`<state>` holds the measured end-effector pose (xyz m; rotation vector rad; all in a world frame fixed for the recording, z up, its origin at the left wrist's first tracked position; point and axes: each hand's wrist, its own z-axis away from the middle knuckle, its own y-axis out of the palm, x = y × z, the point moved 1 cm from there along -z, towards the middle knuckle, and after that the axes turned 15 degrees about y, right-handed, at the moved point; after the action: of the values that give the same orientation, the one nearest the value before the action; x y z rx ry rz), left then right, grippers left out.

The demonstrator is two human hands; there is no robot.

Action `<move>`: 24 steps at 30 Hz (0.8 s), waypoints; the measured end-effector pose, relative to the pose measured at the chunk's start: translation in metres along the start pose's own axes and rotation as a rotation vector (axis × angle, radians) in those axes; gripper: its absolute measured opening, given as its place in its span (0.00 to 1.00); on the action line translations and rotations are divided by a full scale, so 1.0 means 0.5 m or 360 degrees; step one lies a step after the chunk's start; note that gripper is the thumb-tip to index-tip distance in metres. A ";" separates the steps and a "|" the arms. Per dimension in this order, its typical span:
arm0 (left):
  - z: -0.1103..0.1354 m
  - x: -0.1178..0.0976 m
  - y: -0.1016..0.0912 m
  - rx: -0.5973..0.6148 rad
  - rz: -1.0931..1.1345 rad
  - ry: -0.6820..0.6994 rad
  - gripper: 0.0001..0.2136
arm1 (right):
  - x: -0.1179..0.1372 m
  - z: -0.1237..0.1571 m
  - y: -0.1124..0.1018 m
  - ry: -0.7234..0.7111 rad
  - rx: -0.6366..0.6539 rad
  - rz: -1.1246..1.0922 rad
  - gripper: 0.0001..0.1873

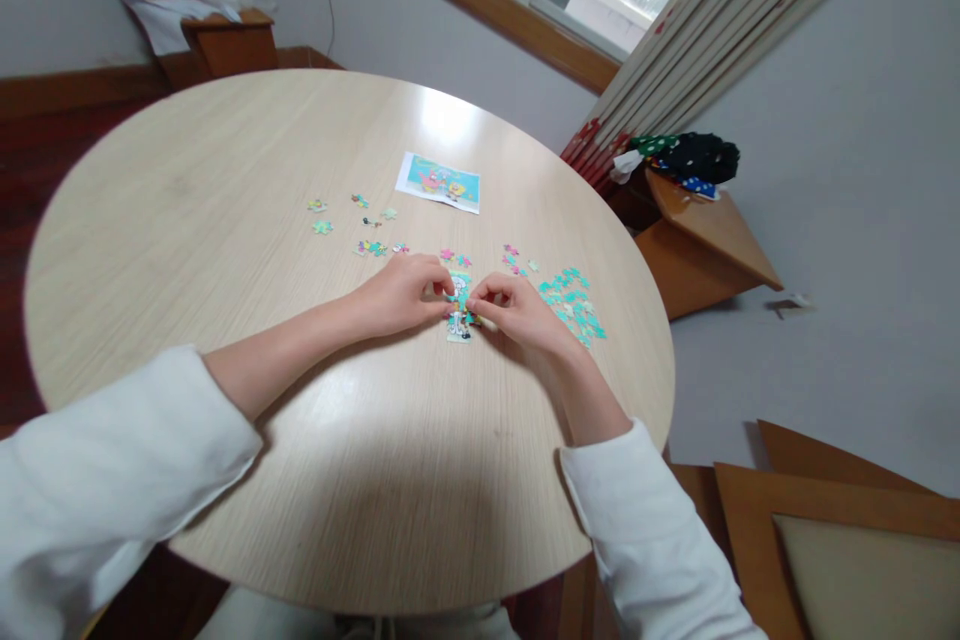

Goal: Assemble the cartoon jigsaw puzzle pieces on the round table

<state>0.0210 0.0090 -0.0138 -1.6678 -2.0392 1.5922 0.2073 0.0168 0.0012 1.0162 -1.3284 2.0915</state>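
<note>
A small joined block of jigsaw puzzle pieces [459, 328] lies on the table between my hands, showing white, teal and yellow print. From the left, my left hand [409, 295] has thumb and fingers closed at the block's edge. My right hand [517, 308] pinches at its right side, where a bit of a teal and yellow puzzle piece shows at the fingertips. The fingers partly hide the block. Pink and teal pieces [448, 255] lie just beyond it, and a spread of teal pieces [571, 302] is right of my right hand.
A printed picture sheet [439, 183] with cartoon figures lies farther back. More loose pieces [322, 227] are scattered at the left. The round wooden table [187, 220] has wooden chairs around it; cloths [697, 158] lie on the right one.
</note>
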 end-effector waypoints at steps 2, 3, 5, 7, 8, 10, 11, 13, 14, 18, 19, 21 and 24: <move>0.000 -0.001 0.000 0.0006 0.0010 -0.0007 0.04 | 0.001 0.000 -0.001 0.0003 0.0018 0.0019 0.09; 0.000 -0.001 0.000 0.0008 0.0017 -0.0009 0.04 | 0.001 0.000 -0.001 0.0004 0.0016 0.0032 0.08; 0.000 -0.001 0.001 0.0001 0.0028 -0.0006 0.04 | 0.002 0.001 -0.002 0.0009 0.0009 0.0061 0.08; 0.000 0.000 0.002 -0.0006 0.0036 0.0003 0.04 | 0.002 0.002 -0.002 0.0012 0.0010 0.0085 0.08; 0.001 0.000 0.002 -0.0007 0.0038 0.0007 0.05 | 0.001 0.002 -0.001 0.0010 0.0013 0.0092 0.08; 0.001 0.001 0.003 -0.0006 0.0041 0.0006 0.05 | 0.001 0.003 -0.001 0.0002 0.0022 0.0099 0.08; 0.001 0.001 0.003 -0.0002 0.0041 0.0001 0.06 | 0.001 0.003 0.000 -0.0001 0.0027 0.0096 0.09; 0.001 0.001 0.003 0.0002 0.0037 -0.0012 0.06 | 0.000 0.004 0.001 -0.0001 0.0035 0.0076 0.09; 0.001 0.001 0.003 0.0004 0.0037 -0.0015 0.05 | 0.000 0.005 0.001 0.0003 0.0043 0.0061 0.10; 0.001 -0.001 0.001 0.0013 0.0034 -0.0007 0.05 | -0.002 0.004 0.002 0.0025 0.0082 0.0005 0.12; 0.002 -0.001 0.001 0.0014 0.0034 -0.0006 0.05 | -0.003 0.004 0.003 0.0027 0.0090 0.0000 0.13; 0.002 -0.002 0.000 0.0013 0.0035 -0.0007 0.06 | -0.005 0.002 0.003 0.0022 0.0091 0.0001 0.14; 0.002 -0.001 0.000 0.0020 0.0048 -0.0012 0.06 | -0.007 0.000 0.003 0.0018 0.0070 0.0005 0.15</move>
<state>0.0208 0.0078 -0.0141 -1.6993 -2.0125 1.6193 0.2086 0.0161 -0.0024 1.0190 -1.2849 2.1344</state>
